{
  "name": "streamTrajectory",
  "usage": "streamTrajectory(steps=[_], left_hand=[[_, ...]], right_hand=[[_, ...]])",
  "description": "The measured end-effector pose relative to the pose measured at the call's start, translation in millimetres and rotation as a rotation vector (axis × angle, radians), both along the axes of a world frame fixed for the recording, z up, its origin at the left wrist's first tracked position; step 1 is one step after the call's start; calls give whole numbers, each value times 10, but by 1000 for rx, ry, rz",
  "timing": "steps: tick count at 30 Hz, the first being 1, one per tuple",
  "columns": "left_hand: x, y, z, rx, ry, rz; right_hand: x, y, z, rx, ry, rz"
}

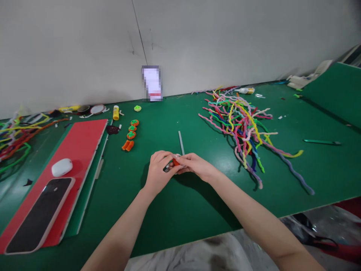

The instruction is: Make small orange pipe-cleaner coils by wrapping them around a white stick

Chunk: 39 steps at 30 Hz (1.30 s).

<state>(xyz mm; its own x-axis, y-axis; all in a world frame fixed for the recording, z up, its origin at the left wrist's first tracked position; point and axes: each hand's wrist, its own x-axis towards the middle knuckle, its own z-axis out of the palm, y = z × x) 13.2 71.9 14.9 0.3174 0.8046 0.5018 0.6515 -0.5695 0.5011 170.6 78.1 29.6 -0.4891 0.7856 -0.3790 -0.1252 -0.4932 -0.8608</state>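
Observation:
My left hand (161,169) and my right hand (194,165) meet near the middle of the green table. Between their closed fingertips is a small orange fuzzy piece (176,162), mostly hidden by the fingers. A small dark, shiny thing (166,168) shows under my left fingers; its kind is unclear. Just beyond the hands a thin pale stick (181,142) points away from me, its near end hidden behind my right fingers. To the left stand three orange fuzzy pieces with green tops (132,128) in a row, with plain orange pieces (128,145) below them.
A tangled heap of coloured pipe cleaners (239,124) lies right, with a green pen-like tool (322,142) beyond. Left, a red board (84,139) carries a phone (41,214) and white case (62,167). A blurred screen (152,83) leans on the wall near a yellow tube (116,112).

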Motion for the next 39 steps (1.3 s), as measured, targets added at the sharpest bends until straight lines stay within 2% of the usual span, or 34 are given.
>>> streamTrajectory(steps=[10, 15, 20, 29, 39], left_hand=[[-31, 6, 39, 108, 109, -8], [-19, 4, 43, 120, 134, -9], [-14, 0, 37, 117, 123, -1], [2, -6, 29, 64, 86, -18], [13, -44, 53, -38, 10, 46]], right_hand=[[9, 0, -9, -72, 56, 22], [-13, -7, -19, -50, 39, 16], [-17, 0, -29, -97, 56, -2], [7, 8, 5, -89, 26, 52], [31, 19, 51, -58, -40, 89]])
